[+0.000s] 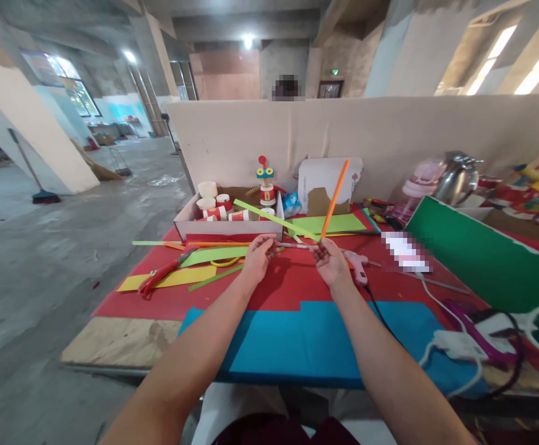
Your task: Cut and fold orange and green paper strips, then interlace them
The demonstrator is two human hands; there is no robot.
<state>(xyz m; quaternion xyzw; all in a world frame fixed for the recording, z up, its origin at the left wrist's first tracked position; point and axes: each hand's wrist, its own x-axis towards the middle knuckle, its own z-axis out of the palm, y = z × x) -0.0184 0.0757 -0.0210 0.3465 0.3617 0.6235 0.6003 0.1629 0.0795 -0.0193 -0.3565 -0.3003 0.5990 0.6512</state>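
My right hand [332, 262] pinches the meeting ends of an orange paper strip [335, 198] and a light green paper strip [274, 218]. The orange one points up; the green one slants up to the left. My left hand [259, 256] is closed at the fingertips to the left, and I cannot make out what is in it. Between the hands shows a thin grey rod [295, 245]; whether either hand touches it I cannot tell. A pink glue gun [358, 267] lies just right of my right hand. Red-handled scissors [162, 275] rest left of my left hand.
Behind my hands stands a white box [227, 230] of paper cups, with a paper-cup figure [267, 193] at it. Green sheets [334, 223] lie behind. At right are a green board [483, 272], a power strip [464, 346] with cables, and a metal jug [459, 179].
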